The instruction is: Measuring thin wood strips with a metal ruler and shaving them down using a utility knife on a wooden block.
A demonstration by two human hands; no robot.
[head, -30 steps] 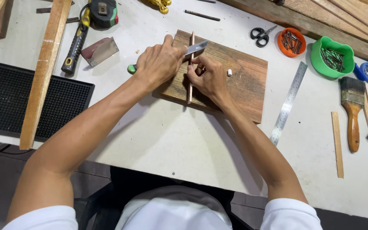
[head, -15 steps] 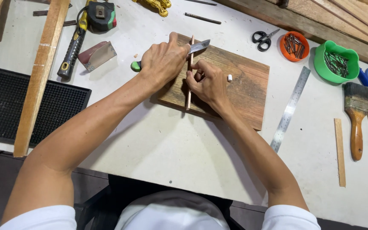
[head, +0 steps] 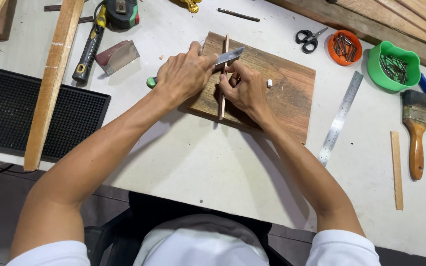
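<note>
Nearest, a pale scuffed worktop (head: 188, 162); upon it a brown rectangular wooden board (head: 287, 93); across the board, a thin light wooden strip (head: 222, 98) lying lengthwise; right hand (head: 245, 91) pressing it down, fingers together on the strip; left hand (head: 183, 76) just beside, fingers clamped on a green-handled utility knife (head: 228, 58), blade laid against the strip; to the right, a steel ruler (head: 340, 118) and a wooden-handled paintbrush (head: 415, 133); farther back, black scissors (head: 307, 39), an orange bowl of nails (head: 345, 48), a green bowl of nails (head: 393, 65).
</note>
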